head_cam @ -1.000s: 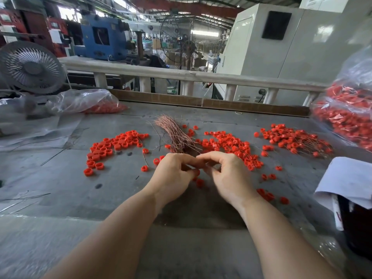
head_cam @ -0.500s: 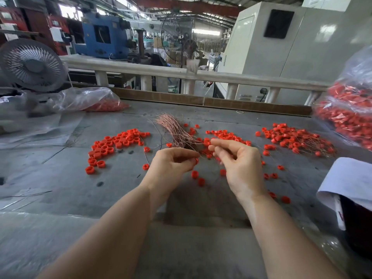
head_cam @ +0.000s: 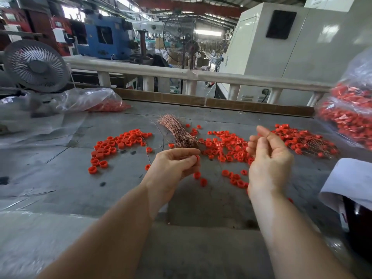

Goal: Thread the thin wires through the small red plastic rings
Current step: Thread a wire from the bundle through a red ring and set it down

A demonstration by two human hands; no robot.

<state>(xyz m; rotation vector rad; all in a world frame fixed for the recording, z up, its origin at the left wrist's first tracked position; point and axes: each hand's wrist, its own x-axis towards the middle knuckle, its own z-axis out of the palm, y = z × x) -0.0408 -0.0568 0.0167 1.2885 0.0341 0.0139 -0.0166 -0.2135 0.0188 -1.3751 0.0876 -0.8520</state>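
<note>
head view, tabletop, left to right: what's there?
Desk fan → clear bag → left ring pile → wire bundle → middle ring pile → wired rings → bag of rings.

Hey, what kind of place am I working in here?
Most likely a factory floor: blue industrial machine behind the railing, a large standing fan, and a worktable with loose red rings.

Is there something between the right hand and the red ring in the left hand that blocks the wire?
Nothing visible. The thin wire runs freely above the table from the right hand toward the red ring that the left hand pinches.
</note>
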